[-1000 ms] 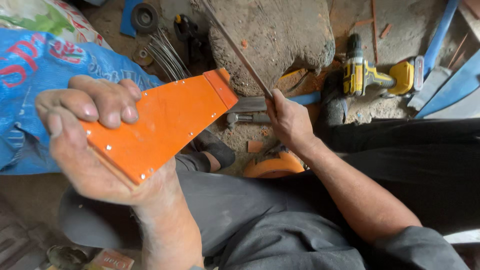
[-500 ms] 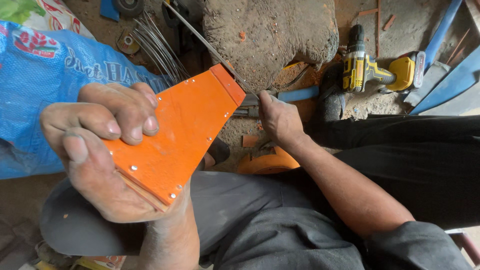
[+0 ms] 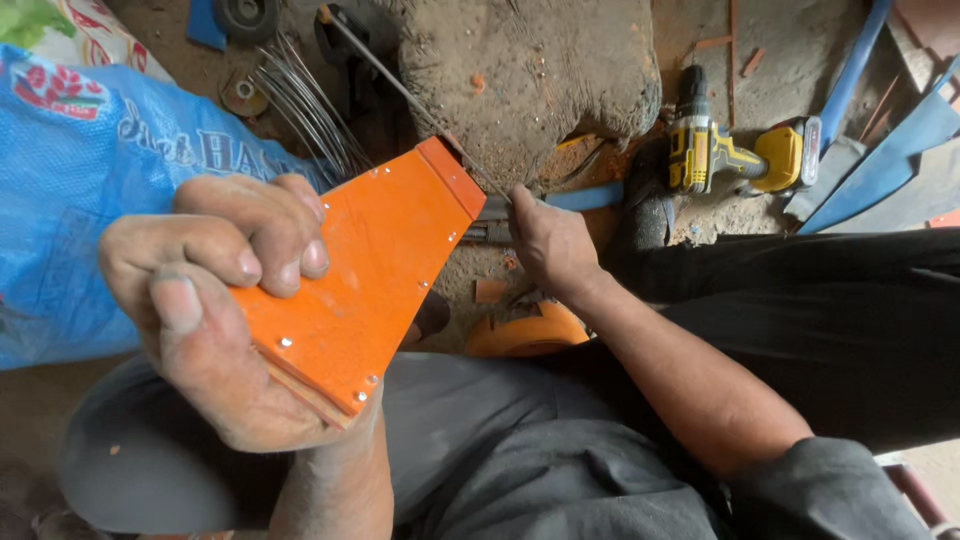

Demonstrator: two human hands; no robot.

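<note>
Against the big rough stone block [image 3: 530, 75] at the top of the view, everything else can be placed. Below and to the left of the block, the left hand [image 3: 215, 310] is closed around an orange panel [image 3: 365, 270], thumb across its near edge and fingers curled over its upper face. The panel is a flat tapered piece with small rivets along its edges, and its narrow folded end points up toward the block's lower edge. Just below the block, the right hand [image 3: 545, 240] is closed around a thin metal rod [image 3: 400, 85] that runs up and left across the block's face, passing close to the panel's narrow end. Whether the rod touches the panel cannot be told. Right of the block lies a yellow and black cordless drill [image 3: 735, 150] on the ground, with blue strips [image 3: 880, 120] farther right. Left of the block sits a bundle of thin wires [image 3: 300, 105], and beyond it a blue woven sack [image 3: 90, 200]. Below the right hand an orange rounded object [image 3: 525, 330] shows partly, beside the person's dark trousers [image 3: 820, 300].
</note>
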